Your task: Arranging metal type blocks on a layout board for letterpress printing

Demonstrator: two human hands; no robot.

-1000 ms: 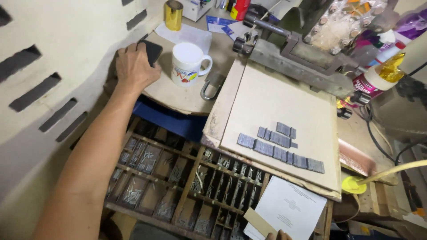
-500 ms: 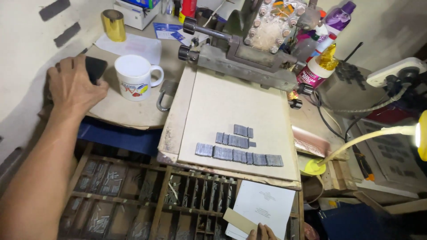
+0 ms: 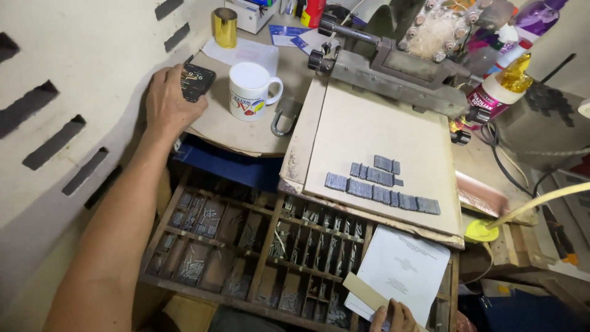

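Note:
My left hand (image 3: 165, 101) reaches out to the far left and grips a dark phone (image 3: 196, 82) with a lit screen, lying on a round tabletop (image 3: 233, 129). A white mug (image 3: 249, 91) stands just right of the phone. My right hand (image 3: 393, 318) shows only at the bottom edge, its fingers on a tan strip (image 3: 365, 292) and a white printed sheet (image 3: 399, 273). Rows of grey metal type blocks (image 3: 381, 184) lie on a beige board (image 3: 375, 141).
A wooden type case (image 3: 246, 246) with many small compartments of metal type sits below the board. A metal press frame (image 3: 399, 71), bottles (image 3: 501, 86), a gold tape roll (image 3: 225, 27), a padlock (image 3: 283, 120) and a yellow lamp arm (image 3: 528, 206) surround the board.
The view has shifted, so everything sits further right and lower. My left hand stays on the phone, whose lit screen now shows. My right hand has come slightly more into view.

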